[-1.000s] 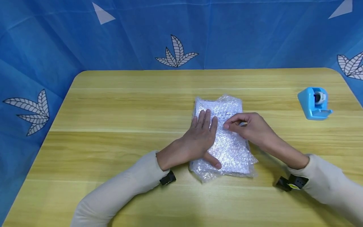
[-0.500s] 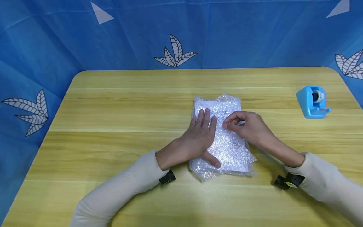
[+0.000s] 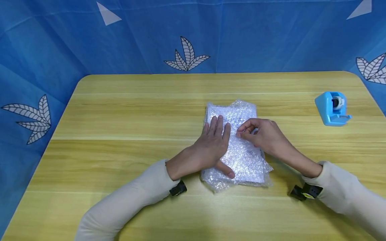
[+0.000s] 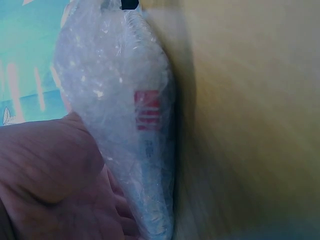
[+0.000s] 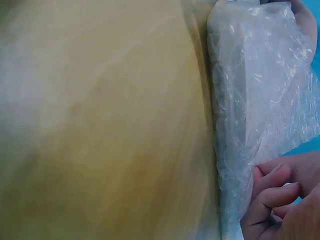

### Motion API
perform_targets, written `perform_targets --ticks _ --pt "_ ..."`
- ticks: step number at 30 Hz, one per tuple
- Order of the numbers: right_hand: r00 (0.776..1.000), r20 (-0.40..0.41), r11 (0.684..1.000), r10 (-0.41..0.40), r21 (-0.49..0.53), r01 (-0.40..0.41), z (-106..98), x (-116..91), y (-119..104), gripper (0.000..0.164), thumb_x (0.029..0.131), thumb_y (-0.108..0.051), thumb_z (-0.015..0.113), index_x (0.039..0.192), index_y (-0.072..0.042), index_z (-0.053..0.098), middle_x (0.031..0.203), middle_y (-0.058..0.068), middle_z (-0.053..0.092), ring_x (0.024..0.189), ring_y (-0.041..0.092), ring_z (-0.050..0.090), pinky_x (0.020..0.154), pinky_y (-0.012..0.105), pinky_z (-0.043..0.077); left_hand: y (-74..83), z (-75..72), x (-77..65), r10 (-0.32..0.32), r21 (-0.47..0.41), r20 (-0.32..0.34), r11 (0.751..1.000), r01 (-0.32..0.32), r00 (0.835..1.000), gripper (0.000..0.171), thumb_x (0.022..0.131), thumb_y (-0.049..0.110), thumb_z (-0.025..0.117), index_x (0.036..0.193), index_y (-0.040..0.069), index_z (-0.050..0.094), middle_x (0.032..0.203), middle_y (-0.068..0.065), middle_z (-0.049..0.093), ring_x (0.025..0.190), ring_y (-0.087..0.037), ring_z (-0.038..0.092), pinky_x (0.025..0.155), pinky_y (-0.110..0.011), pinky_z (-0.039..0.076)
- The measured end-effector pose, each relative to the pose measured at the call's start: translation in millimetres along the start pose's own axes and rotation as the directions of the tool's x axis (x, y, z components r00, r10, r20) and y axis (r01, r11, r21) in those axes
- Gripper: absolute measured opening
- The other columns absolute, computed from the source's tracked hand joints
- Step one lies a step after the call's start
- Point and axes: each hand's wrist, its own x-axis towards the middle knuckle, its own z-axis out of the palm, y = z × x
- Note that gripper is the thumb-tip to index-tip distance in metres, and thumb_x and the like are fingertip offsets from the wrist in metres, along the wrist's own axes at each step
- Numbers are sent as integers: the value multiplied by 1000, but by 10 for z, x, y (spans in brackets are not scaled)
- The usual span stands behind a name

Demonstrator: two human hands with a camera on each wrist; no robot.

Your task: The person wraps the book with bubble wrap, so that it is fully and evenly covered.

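Observation:
A flat rectangular package in clear bubble wrap (image 3: 244,164) lies right of the table's middle, with something white inside. Red blocks and small print show through its edge in the left wrist view. My left hand (image 3: 211,147) rests flat across its left half, fingers spread and thumb pointing toward the near edge. With thumb and forefinger together, my right hand (image 3: 263,134) pinches the bubble wrap near the middle of the top face. Seen from the right wrist, the fingertips of that hand (image 5: 285,195) meet the wrap, its loose edge (image 5: 300,110) sticking out beyond them.
A light blue tape dispenser (image 3: 331,108) with a small roll stands at the table's right side. The wood-grain table (image 3: 120,160) stretches out around the package. Behind it hangs a blue cloth (image 3: 256,36) with leaf prints. Each wrist carries a small black camera (image 3: 178,188).
The right hand has shifted very slightly left with its pinch kept. The left hand stays flat on the package. The head view has moved a little.

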Motion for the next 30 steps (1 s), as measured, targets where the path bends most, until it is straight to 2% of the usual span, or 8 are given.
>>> perform_targets --ticks 5,11,14,18,25,30 --pt "1000 14 999 -9 -37 10 6 4 -32 4 97 -7 73 100 -4 74 88 5 72 78 20 65 65 27 50 0 -2 -1 1 5 5 1000 -1 1000 146 72 83 70 162 -8 1 162 -39 -12 152 -50 -9 124 -57 8" --pt "999 45 998 -1 -69 5 12 2 -72 6 97 -4 72 101 -1 70 89 9 72 69 18 61 56 26 47 5 -2 2 1 8 6 1000 -1 1000 146 72 84 70 162 -8 1 162 -38 -11 153 -50 -9 124 -56 7" --pt "1000 29 996 -10 -87 13 -5 7 -67 20 95 -6 76 106 3 61 89 12 70 72 20 63 59 28 50 7 0 5 3 13 5 1000 -3 1000 145 72 84 69 162 -8 1 162 -39 -11 153 -50 -8 124 -56 7" --pt "998 -9 992 -62 -114 61 -24 8 -53 35 91 -9 81 108 0 52 88 12 66 72 21 62 62 31 50 7 5 10 3 14 7 1000 -3 1000 145 72 84 69 162 -8 2 162 -39 -10 153 -50 -8 124 -56 8" --pt "978 -24 968 -210 -143 204 3 10 -52 14 92 -4 77 91 -8 64 80 0 66 64 12 55 56 25 46 3 15 16 -12 -6 2 1000 12 1000 147 71 82 72 162 -8 2 163 -39 -10 153 -50 -9 124 -56 6" --pt "960 -50 946 -276 -188 262 30 -6 -59 8 90 0 78 91 -6 74 83 1 71 67 11 60 60 28 50 2 17 15 -9 12 -3 1000 9 1000 147 70 83 71 162 -8 3 163 -39 -9 153 -51 -7 124 -56 7"
